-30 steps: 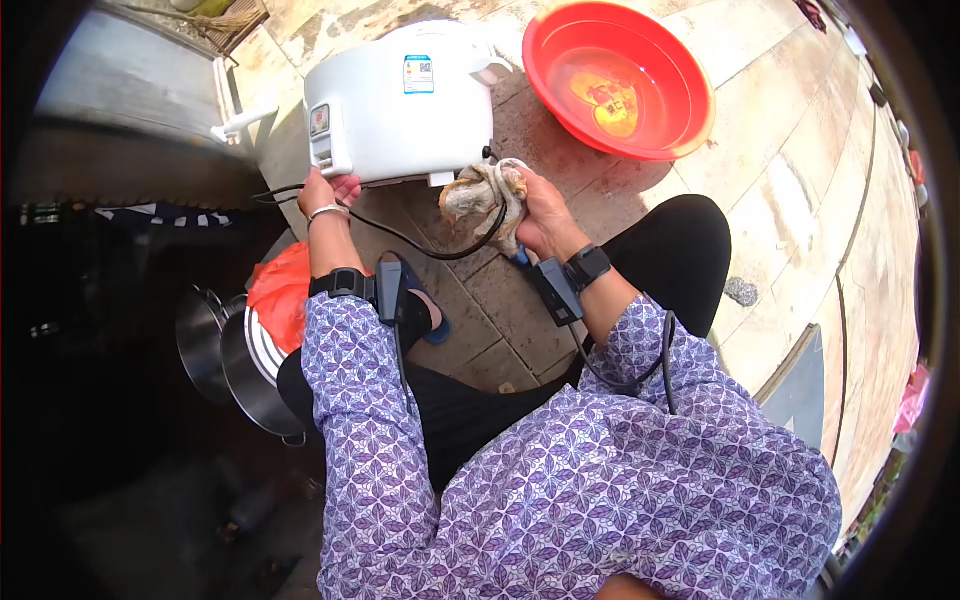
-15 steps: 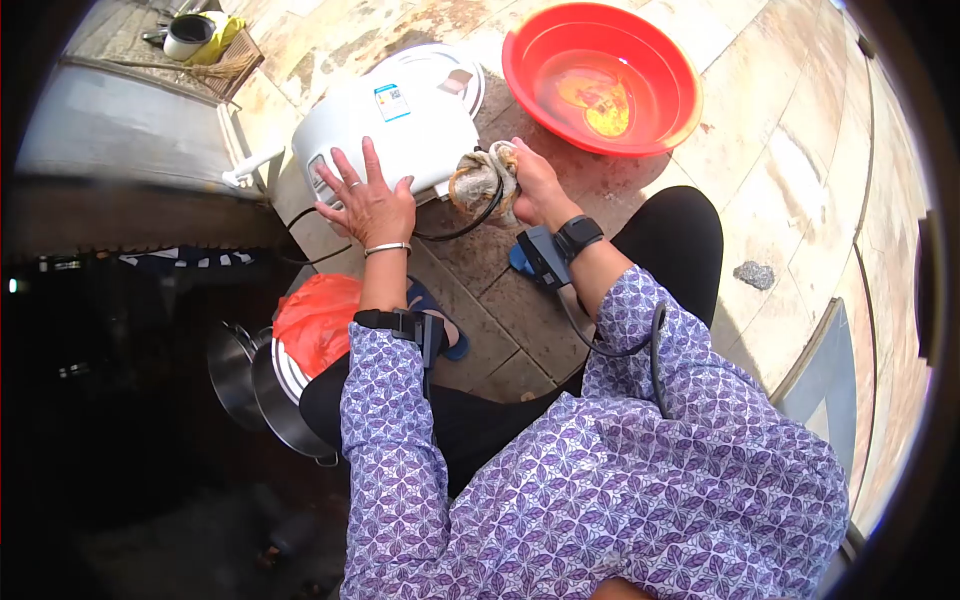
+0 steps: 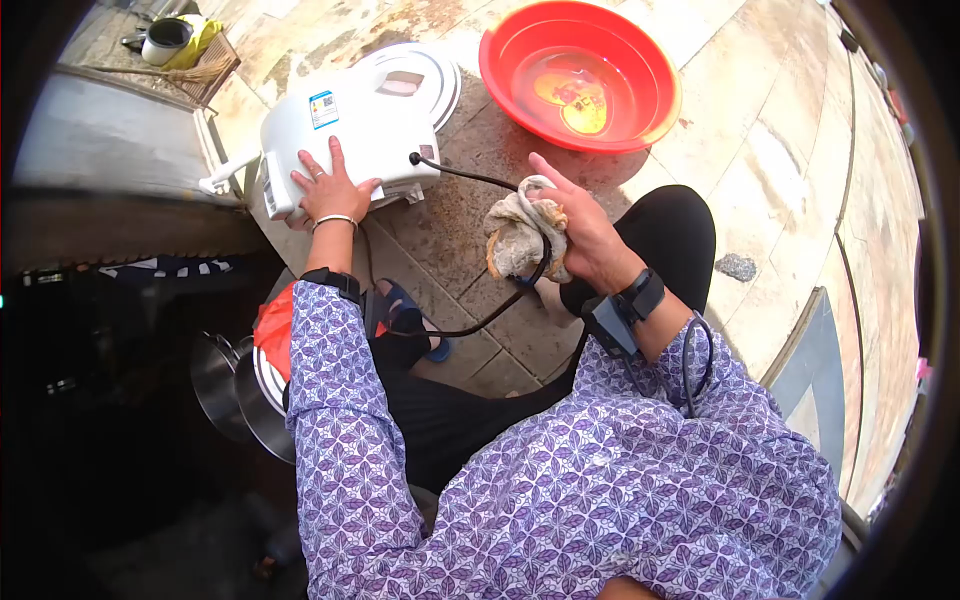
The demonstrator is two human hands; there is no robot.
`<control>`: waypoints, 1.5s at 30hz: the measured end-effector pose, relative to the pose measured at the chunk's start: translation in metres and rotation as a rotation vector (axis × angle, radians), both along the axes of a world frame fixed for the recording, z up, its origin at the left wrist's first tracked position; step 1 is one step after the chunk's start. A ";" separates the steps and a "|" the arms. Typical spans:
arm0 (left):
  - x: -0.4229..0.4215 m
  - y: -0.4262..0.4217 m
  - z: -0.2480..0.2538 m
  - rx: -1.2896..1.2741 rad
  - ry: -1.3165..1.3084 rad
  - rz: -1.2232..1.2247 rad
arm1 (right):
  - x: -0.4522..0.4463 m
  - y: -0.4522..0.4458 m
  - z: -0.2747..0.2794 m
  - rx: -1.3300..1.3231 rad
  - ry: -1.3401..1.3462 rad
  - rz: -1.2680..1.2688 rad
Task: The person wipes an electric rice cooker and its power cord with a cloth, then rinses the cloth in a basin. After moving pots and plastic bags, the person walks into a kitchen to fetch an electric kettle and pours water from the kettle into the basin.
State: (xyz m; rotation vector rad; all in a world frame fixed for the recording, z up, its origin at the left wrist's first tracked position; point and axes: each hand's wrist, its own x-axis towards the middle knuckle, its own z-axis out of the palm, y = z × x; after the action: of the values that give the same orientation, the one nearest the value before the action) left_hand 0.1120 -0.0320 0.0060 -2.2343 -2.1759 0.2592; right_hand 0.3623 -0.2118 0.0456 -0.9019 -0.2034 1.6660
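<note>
A white electrical appliance [image 3: 378, 128] with a blue-and-white label [image 3: 323, 110] rests on the paving in front of me. My left hand [image 3: 335, 192] lies on its near side, fingers spread. A black power cord [image 3: 468, 176] comes out of the appliance's right side and loops down toward my feet. My right hand [image 3: 594, 238] is closed on a dirty, cream-coloured cloth [image 3: 517, 236], which is folded around the cord, clear of the appliance. Behind the appliance sits a round white item with a dark-lined rim [image 3: 447, 85], partly hidden by it.
A red basin [image 3: 655, 112] with some water inside stands at the back right. Metal pots [image 3: 218, 385] and a red plastic bag [image 3: 272, 328] are by my left knee. A basket [image 3: 212, 82] with a broom lies at the far left; a stone [image 3: 735, 267] sits at right.
My right hand has drawn the cloth along the cord, away from the appliance and toward me. My left hand remains on the appliance, now lower on its side. The view has shifted slightly.
</note>
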 end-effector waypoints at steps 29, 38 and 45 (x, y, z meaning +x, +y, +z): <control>0.177 -0.066 0.109 0.614 -1.047 -0.723 | 0.033 -0.044 0.117 0.429 -0.307 0.124; 0.059 0.026 0.097 0.662 -0.845 -0.180 | 0.076 -0.148 0.110 0.334 -0.673 0.291; 0.092 -0.043 0.122 0.690 -0.628 -0.779 | 0.060 -0.106 0.131 0.413 -0.749 0.353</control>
State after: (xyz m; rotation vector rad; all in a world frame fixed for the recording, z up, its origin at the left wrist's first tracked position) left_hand 0.2043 -0.0750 0.1275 -2.6094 -1.0228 -1.1198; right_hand 0.4221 -0.3176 0.1769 -1.1720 -1.2275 1.4386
